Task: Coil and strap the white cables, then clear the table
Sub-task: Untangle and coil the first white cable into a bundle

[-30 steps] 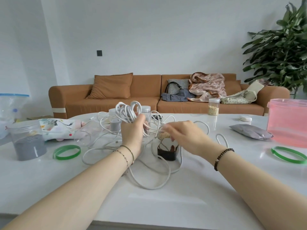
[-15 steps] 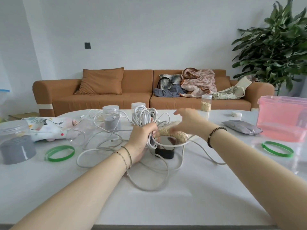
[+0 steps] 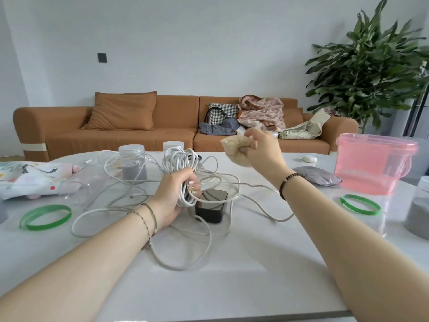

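My left hand (image 3: 176,196) grips a bundle of coiled white cable (image 3: 180,163) that stands up above the fist. More white cable (image 3: 144,219) trails from the bundle in loose loops over the white table (image 3: 232,275). My right hand (image 3: 260,147) is raised above the table's far side and holds a small clear bag of beige grain (image 3: 236,147). A small black box (image 3: 211,205) sits on the table just right of my left hand, with cable lying around it.
Two green bands (image 3: 46,216) (image 3: 359,204) lie left and right. A pink plastic tub (image 3: 373,163) and a grey pouch (image 3: 318,177) sit at the right. Clear jars of grey powder (image 3: 133,167) (image 3: 417,217) and a patterned cloth (image 3: 30,180) stand around the cables.
My right hand picked the bag of grain up from beside the black box and lifted it up and to the right. My left hand kept its hold on the coil.
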`<state>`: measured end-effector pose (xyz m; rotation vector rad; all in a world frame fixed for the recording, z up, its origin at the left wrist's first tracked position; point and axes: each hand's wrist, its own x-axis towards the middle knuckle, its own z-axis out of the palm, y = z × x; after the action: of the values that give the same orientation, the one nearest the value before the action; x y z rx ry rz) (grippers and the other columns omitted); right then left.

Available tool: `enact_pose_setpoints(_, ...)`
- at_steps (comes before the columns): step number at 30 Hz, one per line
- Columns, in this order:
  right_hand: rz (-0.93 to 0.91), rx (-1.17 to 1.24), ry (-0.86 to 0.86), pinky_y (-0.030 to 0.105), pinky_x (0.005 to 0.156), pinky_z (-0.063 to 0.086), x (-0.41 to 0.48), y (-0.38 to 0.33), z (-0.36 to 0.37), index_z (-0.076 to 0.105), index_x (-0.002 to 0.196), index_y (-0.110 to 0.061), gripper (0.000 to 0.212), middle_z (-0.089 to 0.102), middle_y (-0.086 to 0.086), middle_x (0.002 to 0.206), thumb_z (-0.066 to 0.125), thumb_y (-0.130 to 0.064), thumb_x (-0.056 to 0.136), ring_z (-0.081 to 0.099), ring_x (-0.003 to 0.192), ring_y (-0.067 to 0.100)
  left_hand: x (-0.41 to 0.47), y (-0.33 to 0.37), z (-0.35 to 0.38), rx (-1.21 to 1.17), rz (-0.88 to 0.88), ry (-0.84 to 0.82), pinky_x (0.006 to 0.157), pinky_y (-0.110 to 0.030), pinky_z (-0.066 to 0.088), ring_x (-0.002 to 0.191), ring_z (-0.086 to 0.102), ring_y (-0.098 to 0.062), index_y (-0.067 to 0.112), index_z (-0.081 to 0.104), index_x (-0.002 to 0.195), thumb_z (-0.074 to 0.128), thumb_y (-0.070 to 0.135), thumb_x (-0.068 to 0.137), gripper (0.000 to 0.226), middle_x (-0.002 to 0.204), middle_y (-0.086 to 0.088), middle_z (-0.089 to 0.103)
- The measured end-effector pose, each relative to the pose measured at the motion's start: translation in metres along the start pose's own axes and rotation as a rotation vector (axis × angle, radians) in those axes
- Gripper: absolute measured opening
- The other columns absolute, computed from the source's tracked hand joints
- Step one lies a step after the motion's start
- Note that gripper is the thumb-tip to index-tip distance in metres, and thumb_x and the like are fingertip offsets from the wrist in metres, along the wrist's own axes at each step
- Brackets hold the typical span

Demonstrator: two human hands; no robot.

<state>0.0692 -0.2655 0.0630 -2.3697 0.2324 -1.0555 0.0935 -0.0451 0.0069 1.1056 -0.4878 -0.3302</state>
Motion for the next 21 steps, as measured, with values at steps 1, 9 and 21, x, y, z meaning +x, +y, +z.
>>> enact_pose_setpoints(1, -0.018, -0.001, 0.104, 0.03, 0.077, 0.039, 0.004, 0.001, -0.009, 0.063, 0.112, -0.018, 0.031, 0.053, 0.007, 0.11, 0.057, -0.004, 0.085, 0.05, 0.094, 0.024, 0.0, 0.0, -0.001, 0.028, -0.001, -0.006, 0.046, -0.021, 0.026, 0.048, 0.029, -0.012, 0.02, 0.03, 0.063, 0.051, 0.006, 0.064, 0.026, 0.058, -0.001, 0.025)
enact_pose_setpoints(9, 0.195, -0.448, -0.246, 0.04, 0.089, 0.054, -0.005, 0.028, -0.015, 0.073, 0.108, -0.017, 0.026, 0.067, 0.007, 0.112, 0.055, -0.015, 0.09, 0.064, 0.103, 0.032, 0.003, -0.002, -0.001, -0.01, 0.013, -0.001, 0.045, -0.02, 0.029, 0.047, 0.03, -0.011, 0.02, 0.033, 0.061, 0.051, 0.004, 0.064, 0.024, 0.055, 0.0, 0.026)
enact_pose_setpoints(21, -0.135, 0.247, -0.712, 0.029, 0.065, 0.057, -0.064, -0.072, 0.004, 0.072, 0.096, -0.017, 0.034, 0.074, 0.002, 0.073, 0.071, -0.05, 0.086, 0.067, 0.062, 0.014, 0.002, 0.015, -0.007, 0.139, 0.119, 0.357, 0.063, -0.03, 0.044, 0.058, 0.054, -0.015, 0.016, 0.058, 0.066, 0.067, 0.035, 0.093, 0.034, 0.06, 0.0, 0.055)
